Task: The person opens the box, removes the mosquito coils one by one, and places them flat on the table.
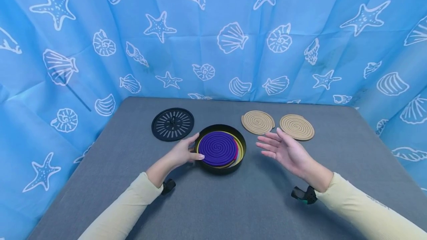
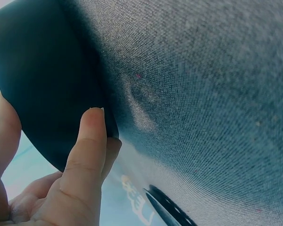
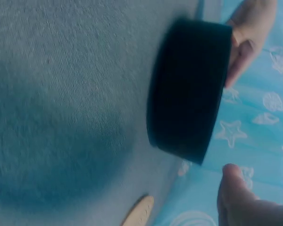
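Observation:
A round black container (image 1: pixel 220 171) stands on the grey table, holding a stack of coiled-rope trivets. On top of the stack is a purple trivet (image 1: pixel 218 148); red and yellow edges peek out beneath it. My left hand (image 1: pixel 181 153) grips the container's left side, its thumb over the rim and its fingers (image 2: pixel 87 155) against the outer wall in the left wrist view. To the right, my right hand (image 1: pixel 290 155) hovers apart from the container, fingers extended, holding nothing. Beyond that hand lie two beige trivets, one left (image 1: pixel 257 122) and one right (image 1: pixel 297 127).
A black slotted lid (image 1: pixel 172 124) with a central knob lies behind and left of the container. The grey-covered table (image 1: pixel 220 210) is bordered by a blue curtain (image 1: pixel 200 40) printed with shells and starfish at the back and sides.

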{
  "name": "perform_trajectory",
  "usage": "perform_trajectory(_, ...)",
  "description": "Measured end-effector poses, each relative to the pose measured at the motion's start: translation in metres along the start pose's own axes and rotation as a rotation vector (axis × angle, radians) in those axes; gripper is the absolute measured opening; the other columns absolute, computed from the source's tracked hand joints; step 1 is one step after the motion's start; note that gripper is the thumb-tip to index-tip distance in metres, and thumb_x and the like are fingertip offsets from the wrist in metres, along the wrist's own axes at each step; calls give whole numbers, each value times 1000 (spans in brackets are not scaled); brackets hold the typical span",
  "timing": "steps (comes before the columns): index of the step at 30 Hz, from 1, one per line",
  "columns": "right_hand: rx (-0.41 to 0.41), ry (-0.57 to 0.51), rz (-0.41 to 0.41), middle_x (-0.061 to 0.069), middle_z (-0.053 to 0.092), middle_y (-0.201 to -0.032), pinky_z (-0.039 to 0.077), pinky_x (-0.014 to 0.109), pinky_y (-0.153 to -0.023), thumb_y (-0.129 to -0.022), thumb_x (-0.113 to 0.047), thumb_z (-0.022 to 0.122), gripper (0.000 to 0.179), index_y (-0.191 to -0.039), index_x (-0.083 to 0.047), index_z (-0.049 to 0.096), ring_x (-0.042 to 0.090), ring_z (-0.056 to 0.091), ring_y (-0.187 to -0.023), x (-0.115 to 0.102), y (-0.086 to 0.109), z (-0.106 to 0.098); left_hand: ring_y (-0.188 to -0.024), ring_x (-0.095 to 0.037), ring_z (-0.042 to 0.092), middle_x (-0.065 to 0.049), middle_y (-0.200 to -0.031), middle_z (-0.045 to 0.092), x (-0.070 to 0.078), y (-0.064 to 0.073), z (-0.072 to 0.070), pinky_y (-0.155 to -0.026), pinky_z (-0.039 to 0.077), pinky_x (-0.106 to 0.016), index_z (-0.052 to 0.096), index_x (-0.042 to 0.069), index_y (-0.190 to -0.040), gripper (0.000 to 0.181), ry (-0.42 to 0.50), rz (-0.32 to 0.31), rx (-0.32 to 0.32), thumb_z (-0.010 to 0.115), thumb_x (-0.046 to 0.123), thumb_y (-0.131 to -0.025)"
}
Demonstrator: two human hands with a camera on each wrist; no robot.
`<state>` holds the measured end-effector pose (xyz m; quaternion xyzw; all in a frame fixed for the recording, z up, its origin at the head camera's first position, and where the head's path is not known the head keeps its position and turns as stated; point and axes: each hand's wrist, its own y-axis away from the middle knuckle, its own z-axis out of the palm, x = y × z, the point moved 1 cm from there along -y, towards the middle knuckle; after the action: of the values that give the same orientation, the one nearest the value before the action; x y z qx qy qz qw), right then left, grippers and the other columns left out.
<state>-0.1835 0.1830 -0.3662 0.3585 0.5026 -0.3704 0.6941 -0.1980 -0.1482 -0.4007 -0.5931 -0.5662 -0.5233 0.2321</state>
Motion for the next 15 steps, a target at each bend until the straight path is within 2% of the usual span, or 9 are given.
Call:
perform_trajectory(4,-27,-21,0,33,16,-154,45,28,-100,-105,-48,22,78,-149,13,0,11,55,-118,1,-4,10,-137,-40,34,-21,-158,18,1,1,0,-97,48,-48,19,13,-156,85,-1,6,-6,70,8,-89)
perform_trajectory(6,-51,-33,7,35,11,-154,44,28,-101,-105,-48,22,78,-149,13,0,15,51,-124,1,-6,15,-137,-40,34,-22,-158,18,2,1,0,-97,48,-47,18,12,-156,85,-11,9,-9,70,8,-89)
perform_trajectory(8,-82,-49,20,35,8,-154,43,28,-101,-106,-48,21,77,-149,13,-1,26,42,-134,2,-9,20,-137,-41,34,-22,-158,18,2,1,0,-97,48,-47,18,12,-156,84,-13,8,-9,70,7,-90)
perform_trajectory(11,-127,-78,51,34,3,-155,41,30,-105,-106,-47,20,77,-149,12,-5,39,21,-143,2,-14,26,-137,-39,34,-20,-158,18,2,0,0,-98,48,-47,19,13,-156,84,-3,-5,0,70,7,-90)
perform_trajectory(13,-146,-94,78,33,0,-156,36,34,-110,-106,-47,19,77,-149,11,-7,42,10,-144,2,-17,30,-137,-39,35,-19,-158,20,1,-1,0,-98,47,-48,21,14,-156,83,6,-11,7,70,6,-89)
perform_trajectory(15,-153,-115,105,32,-4,-156,27,40,-115,-106,-48,20,78,-149,10,-10,42,5,-145,2,-21,32,-137,-38,35,-19,-158,20,1,-1,1,-98,47,-48,21,14,-156,83,9,-13,11,70,6,-90)
